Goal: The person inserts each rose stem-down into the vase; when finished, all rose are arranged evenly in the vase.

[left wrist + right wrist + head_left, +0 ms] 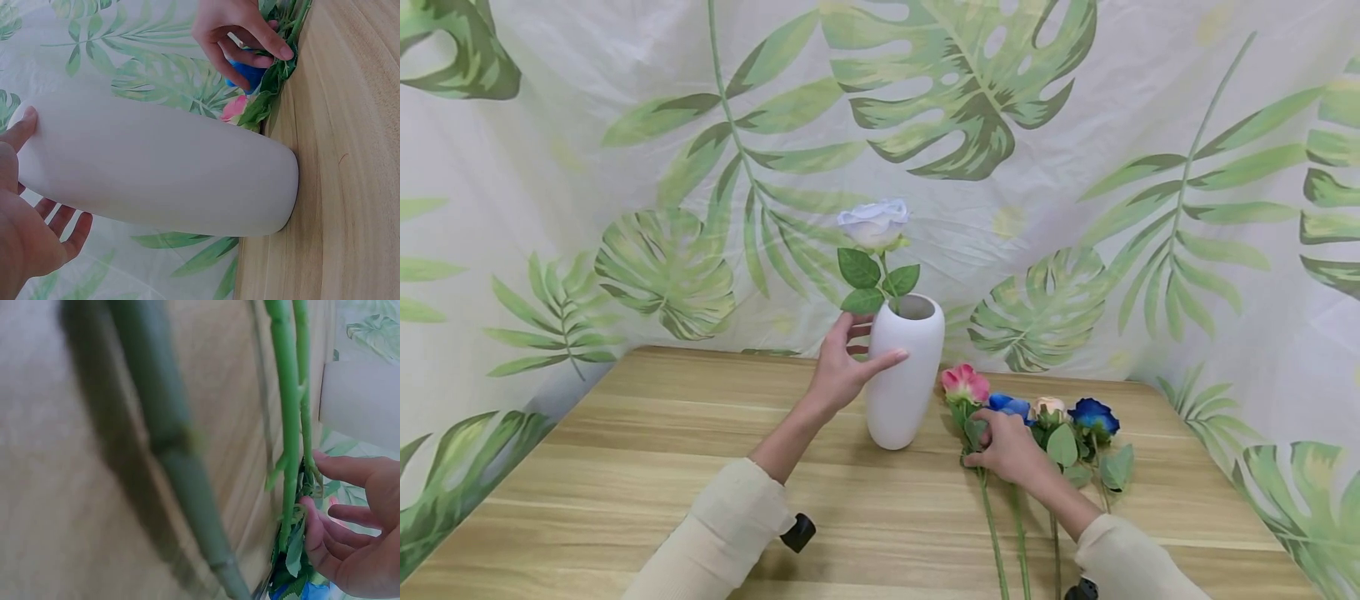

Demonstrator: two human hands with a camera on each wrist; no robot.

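I see a light wooden bench [647,467] with a plank grain. Behind it and along both sides hangs a pale cloth backdrop [1075,125] printed with large green tropical leaves, its lower edge meeting the far edge of the bench.

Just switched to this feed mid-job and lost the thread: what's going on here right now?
A person is working with artificial flowers at a wooden table. The left hand rests against the upper part of an upright white vase, which holds one pale rose. The right hand is on a bunch of flowers lying on the table beside the vase, fingers at the stems near the pink one. None is lifted yet.
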